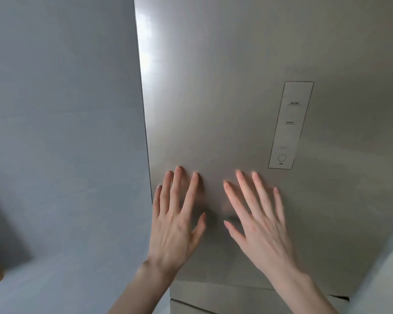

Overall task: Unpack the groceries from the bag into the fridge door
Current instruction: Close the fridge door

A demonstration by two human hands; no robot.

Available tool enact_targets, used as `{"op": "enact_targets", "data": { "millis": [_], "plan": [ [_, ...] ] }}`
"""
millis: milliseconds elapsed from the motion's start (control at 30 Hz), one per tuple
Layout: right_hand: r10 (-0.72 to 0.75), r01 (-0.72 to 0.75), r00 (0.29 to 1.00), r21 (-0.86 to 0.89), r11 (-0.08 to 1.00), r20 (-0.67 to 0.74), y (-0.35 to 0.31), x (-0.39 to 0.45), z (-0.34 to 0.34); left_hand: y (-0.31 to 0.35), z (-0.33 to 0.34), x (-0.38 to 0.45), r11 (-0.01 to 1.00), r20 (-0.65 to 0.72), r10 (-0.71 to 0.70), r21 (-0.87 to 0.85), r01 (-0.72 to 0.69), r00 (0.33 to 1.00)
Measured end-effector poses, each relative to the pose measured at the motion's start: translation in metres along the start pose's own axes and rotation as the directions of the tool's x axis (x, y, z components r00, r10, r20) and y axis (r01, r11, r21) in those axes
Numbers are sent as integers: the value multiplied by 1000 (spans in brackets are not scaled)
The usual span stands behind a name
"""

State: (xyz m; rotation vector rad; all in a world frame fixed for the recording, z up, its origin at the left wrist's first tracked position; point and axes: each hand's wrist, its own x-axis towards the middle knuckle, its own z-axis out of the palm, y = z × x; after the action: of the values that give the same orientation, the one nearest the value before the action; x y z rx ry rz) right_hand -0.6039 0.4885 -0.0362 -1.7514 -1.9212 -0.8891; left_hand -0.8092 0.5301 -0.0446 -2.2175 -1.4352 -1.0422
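Fridge door [236,98] fills center and right of frame, closed. Left hand [175,223] and right hand [256,225] lie flat on it at lower center, fingers spread wide, holding nothing. Control panel [290,124] sits upper right of them. Door looks smooth, stiff, slippery, likely heavy; no handle visible, so grip its left edge. Bag and groceries not in view.

Domestic kitchen, by the evidence. A tall fridge [236,109] with a brushed steel-toned door fills most of the view. A narrow touch panel [289,125] is set into the door at right, with two labelled lines and a round button; the lettering is too small to read. A seam near the bottom marks a second door [213,307] below. A plain grey wall [61,132] stands at left.
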Motion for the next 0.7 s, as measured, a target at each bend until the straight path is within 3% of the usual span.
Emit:
{"op": "enact_targets", "data": {
  "millis": [300, 700],
  "plan": [
    [45, -48, 998, -83, 995, -36, -2, 22, 25, -27, 39, 33, 995, -36, 83, -51, -84, 996],
    [143, -147, 989, -141, 979, -34, -15, 41, 44, -47, 62, 57, 984, 22, 171, -62, -170, 985]
  ]
}}
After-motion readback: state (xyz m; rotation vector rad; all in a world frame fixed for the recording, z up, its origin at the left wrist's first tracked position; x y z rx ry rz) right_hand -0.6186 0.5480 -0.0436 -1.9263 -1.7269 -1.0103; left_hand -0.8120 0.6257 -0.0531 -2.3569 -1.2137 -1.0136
